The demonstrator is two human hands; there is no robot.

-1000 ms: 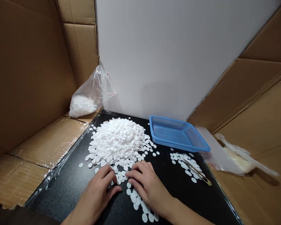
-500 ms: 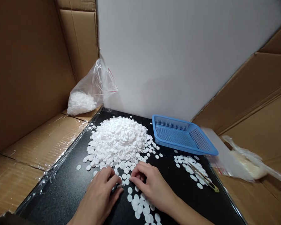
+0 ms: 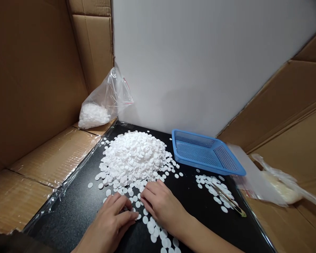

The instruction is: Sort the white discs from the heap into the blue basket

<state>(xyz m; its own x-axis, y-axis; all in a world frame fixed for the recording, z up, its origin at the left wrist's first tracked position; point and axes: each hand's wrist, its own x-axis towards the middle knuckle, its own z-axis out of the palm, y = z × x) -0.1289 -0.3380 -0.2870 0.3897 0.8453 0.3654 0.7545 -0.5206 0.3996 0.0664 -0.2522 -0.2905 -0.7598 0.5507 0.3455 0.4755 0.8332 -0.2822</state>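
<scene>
A big heap of small white discs [image 3: 133, 158] lies on a black table top [image 3: 76, 207]. My left hand [image 3: 110, 221] rests flat on the table just below the heap, fingers stretched over a few loose discs. My right hand [image 3: 160, 203] lies beside it, fingertips curled down onto scattered discs at the heap's near edge. A trail of loose discs [image 3: 158, 233] runs between and under my hands. I cannot see any disc held in either hand.
An empty blue mesh tray [image 3: 205, 153] stands at the back right. Below it lie a smaller patch of discs [image 3: 210, 184] and metal tweezers [image 3: 230, 202]. A clear bag of discs [image 3: 100, 109] leans at the back left. Cardboard walls surround the table; another plastic bag [image 3: 276, 182] lies right.
Both hands have drawn slightly toward me, dragging loose discs away from the heap; more discs now lie below my right hand. The camera view shifted a little.
</scene>
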